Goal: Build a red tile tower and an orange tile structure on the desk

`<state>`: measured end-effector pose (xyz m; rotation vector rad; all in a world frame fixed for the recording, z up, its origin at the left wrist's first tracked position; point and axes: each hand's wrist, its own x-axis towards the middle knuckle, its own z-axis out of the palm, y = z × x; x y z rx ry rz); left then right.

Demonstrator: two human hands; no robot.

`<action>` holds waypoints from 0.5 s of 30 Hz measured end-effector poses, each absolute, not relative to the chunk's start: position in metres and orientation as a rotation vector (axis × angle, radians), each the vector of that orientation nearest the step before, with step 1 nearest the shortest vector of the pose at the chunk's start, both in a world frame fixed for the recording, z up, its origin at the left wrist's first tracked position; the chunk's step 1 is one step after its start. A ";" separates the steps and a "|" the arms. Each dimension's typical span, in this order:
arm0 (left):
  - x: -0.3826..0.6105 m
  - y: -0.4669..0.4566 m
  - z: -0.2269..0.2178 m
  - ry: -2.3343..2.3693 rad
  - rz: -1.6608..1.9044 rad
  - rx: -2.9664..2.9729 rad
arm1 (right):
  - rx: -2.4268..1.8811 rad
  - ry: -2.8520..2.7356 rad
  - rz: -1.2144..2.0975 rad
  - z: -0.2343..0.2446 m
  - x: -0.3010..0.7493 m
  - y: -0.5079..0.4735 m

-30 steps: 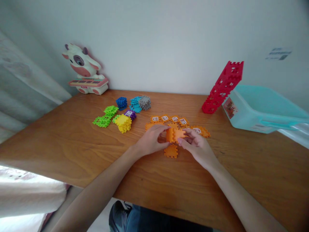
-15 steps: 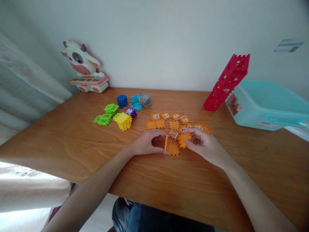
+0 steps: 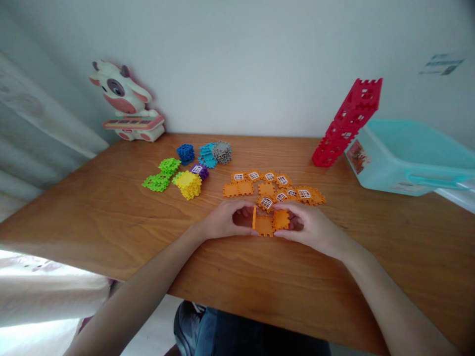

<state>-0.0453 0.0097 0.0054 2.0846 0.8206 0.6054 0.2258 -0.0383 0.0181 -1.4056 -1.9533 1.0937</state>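
Note:
An orange toothed tile lies flat on the wooden table between my hands. My left hand pinches an upright orange tile standing on the flat tile's left edge. My right hand grips another orange tile, tilted up at the flat tile's right edge. Just behind them lie several loose orange tiles, some with white window inserts.
A tall red block tower leans at the back right beside a turquoise bin. Green, yellow, purple, blue, teal and grey block piles sit at the back left. A cow toy keyboard stands in the far left corner.
A second ago both hands held joined orange tiles just above the table. They have since lowered them onto the flat tile, and the right hand has brought its tile against that tile's right edge.

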 end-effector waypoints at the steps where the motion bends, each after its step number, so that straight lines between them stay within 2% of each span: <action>1: -0.045 0.010 0.006 0.820 0.596 2.082 | -1.390 -1.907 1.139 0.016 0.224 -0.039; 9: -0.050 0.010 0.011 0.842 0.568 2.028 | -1.325 -1.881 1.133 0.028 0.232 -0.039; 15: -0.052 0.011 0.011 0.880 0.563 2.078 | -1.320 -2.004 0.967 0.028 0.234 -0.039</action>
